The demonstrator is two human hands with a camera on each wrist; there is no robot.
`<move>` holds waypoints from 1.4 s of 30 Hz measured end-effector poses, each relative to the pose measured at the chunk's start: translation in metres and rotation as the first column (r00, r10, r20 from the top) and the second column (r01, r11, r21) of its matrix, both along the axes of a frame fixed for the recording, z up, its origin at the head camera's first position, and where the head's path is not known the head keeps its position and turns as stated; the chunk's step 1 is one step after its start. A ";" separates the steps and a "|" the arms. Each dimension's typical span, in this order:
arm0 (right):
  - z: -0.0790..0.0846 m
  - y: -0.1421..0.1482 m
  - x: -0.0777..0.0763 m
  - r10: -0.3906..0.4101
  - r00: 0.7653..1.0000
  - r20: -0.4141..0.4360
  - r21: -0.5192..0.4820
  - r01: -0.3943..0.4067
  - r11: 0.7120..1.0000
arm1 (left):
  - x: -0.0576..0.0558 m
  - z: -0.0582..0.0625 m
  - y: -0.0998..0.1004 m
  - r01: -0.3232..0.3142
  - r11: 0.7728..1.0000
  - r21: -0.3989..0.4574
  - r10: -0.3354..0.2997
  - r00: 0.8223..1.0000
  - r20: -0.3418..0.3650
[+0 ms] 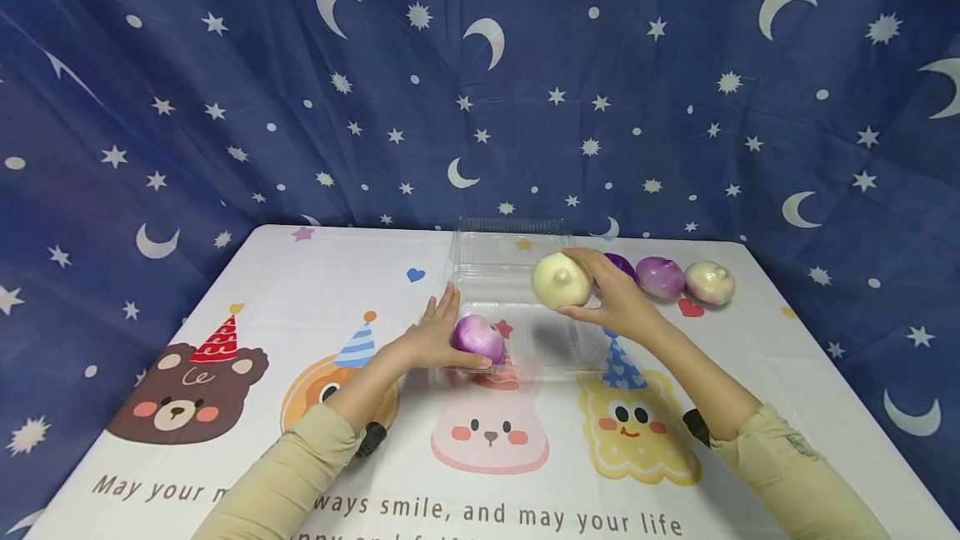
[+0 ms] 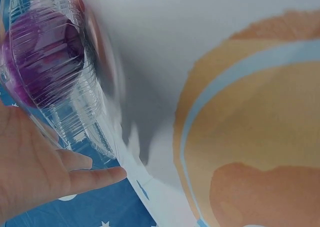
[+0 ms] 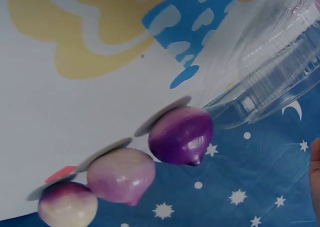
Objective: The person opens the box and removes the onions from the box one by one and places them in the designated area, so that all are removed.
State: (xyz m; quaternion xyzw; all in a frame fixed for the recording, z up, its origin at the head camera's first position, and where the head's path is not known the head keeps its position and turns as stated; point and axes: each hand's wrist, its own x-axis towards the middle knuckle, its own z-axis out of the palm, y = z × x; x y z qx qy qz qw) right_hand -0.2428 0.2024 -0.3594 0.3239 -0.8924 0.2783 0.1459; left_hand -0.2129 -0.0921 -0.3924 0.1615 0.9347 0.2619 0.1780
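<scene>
My left hand (image 1: 429, 343) rests at the left side of a clear plastic clamshell box (image 1: 543, 338), its fingers straight and thumb along the front edge. Inside the box's left end lies a purple onion (image 1: 478, 340); the left wrist view shows this onion (image 2: 42, 57) through the ribbed wall. Between thumb and fingers my right hand (image 1: 624, 300) grips a pale yellow onion (image 1: 561, 281) above the box's right part. In the right wrist view only a sliver of that hand (image 3: 315, 179) appears at the right edge, and the gripped onion is out of sight.
To the right of the box stand a dark purple onion (image 1: 621, 267), a lighter purple onion (image 1: 661, 277) and a whitish onion (image 1: 710, 283) in a row. The box's lid (image 1: 510, 248) is raised at the back. A blue star-patterned curtain (image 1: 480, 82) hangs behind the table.
</scene>
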 end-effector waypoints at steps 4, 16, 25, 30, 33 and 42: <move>-0.003 0.006 0.002 -0.013 1.000 -0.017 -0.047 0.012 0.999 | 0.000 -0.002 0.000 -0.005 1.000 0.005 0.005 1.000 -0.001; -0.014 0.033 0.007 -0.067 0.995 0.071 -0.145 0.076 0.986 | 0.000 -0.003 0.002 0.000 1.000 0.002 0.000 1.000 -0.008; -0.022 0.050 0.012 -0.117 0.992 0.050 -0.109 0.121 0.987 | -0.001 -0.005 0.001 -0.002 1.000 0.005 0.002 1.000 -0.017; -0.026 0.060 0.014 -0.159 0.984 0.074 -0.093 0.166 0.982 | -0.002 -0.006 0.001 -0.005 1.000 0.005 0.005 1.000 -0.020; -0.028 0.066 0.014 -0.181 0.980 0.082 -0.081 0.187 0.979 | -0.002 -0.006 0.000 -0.005 1.000 0.002 0.005 1.000 -0.027; -0.032 0.078 0.014 -0.228 0.963 0.145 -0.022 0.234 0.972 | -0.001 -0.005 0.001 -0.013 1.000 -0.023 0.013 1.000 -0.017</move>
